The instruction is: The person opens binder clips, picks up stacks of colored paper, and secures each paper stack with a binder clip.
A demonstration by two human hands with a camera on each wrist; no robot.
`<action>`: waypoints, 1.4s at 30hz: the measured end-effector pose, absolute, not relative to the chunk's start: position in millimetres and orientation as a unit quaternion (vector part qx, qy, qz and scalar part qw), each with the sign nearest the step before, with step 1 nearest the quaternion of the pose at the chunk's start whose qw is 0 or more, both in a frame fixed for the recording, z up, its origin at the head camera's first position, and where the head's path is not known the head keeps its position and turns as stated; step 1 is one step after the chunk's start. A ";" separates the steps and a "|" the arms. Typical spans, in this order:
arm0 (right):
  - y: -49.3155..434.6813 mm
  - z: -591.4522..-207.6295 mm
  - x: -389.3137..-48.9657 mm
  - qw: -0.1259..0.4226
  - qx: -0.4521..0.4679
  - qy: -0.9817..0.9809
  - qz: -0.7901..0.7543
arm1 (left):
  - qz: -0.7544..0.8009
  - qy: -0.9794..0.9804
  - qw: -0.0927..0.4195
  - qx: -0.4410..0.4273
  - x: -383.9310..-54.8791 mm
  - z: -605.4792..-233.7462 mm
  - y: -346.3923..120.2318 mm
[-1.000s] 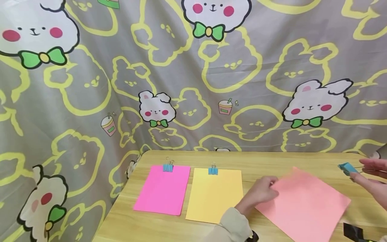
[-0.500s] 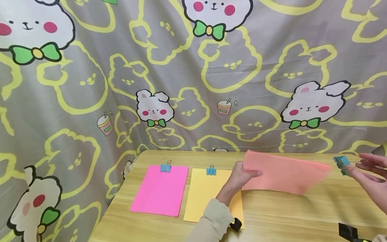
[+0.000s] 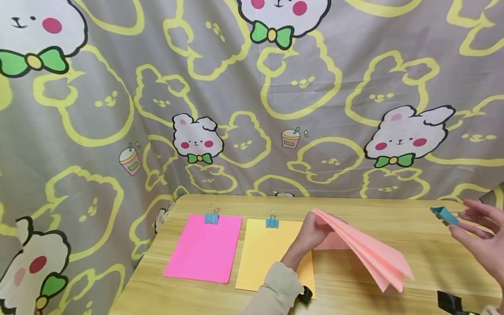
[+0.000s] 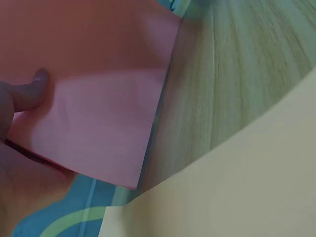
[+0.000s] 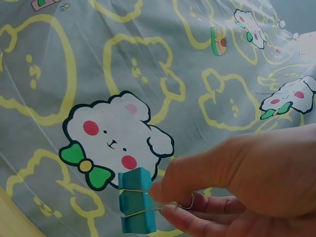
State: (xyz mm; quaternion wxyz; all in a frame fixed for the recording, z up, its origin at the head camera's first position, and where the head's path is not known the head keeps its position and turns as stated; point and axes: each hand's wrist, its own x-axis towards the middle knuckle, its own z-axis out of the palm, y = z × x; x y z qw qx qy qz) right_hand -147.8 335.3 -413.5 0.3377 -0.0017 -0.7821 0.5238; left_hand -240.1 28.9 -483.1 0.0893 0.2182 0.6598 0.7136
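My left hand (image 3: 313,232) grips a small stack of salmon-pink paper (image 3: 370,253) by its left edge, holding it tilted over the table with the sheets fanning apart at the lower right. In the left wrist view the thumb lies on the face of the paper (image 4: 98,118), the other fingers behind it. Off to the right, my right hand (image 3: 482,236) pinches a blue binder clip (image 3: 448,215) in the air, apart from the paper. The right wrist view shows the thumb and fingers at the wire handles of the binder clip (image 5: 137,202).
A bright pink paper stack (image 3: 204,253) lies on the wooden table (image 3: 145,280), a blue binder clip (image 3: 211,218) at its top. Beside it is a yellow stack (image 3: 264,249), also clipped, partly under the left forearm. A patterned curtain (image 3: 236,96) hangs behind and at left.
The left hand has lifted the salmon paper off the table and moved it left, turning it from flat to tilted. The right hand still holds the binder clip, which has turned slightly.
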 end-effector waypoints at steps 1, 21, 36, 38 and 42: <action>335.9 -414.6 -147.6 0.334 0.003 -0.785 0.522 | 0.698 0.681 0.074 0.208 -240.0 -483.2 28.7; 334.2 -411.7 -147.1 0.305 -0.044 -0.820 0.482 | 0.711 0.689 0.060 0.127 -244.6 -461.8 -8.9; 332.1 -414.8 -156.7 0.098 -0.009 -0.933 0.347 | 0.739 0.658 0.104 0.101 -247.0 -472.6 -48.3; 329.8 -414.8 -157.9 0.073 0.019 -0.927 0.367 | 0.737 0.660 0.107 0.097 -247.8 -473.0 -50.7; 326.7 -415.8 -159.4 0.046 0.062 -0.910 0.407 | 0.737 0.661 0.112 0.087 -249.7 -473.7 -53.3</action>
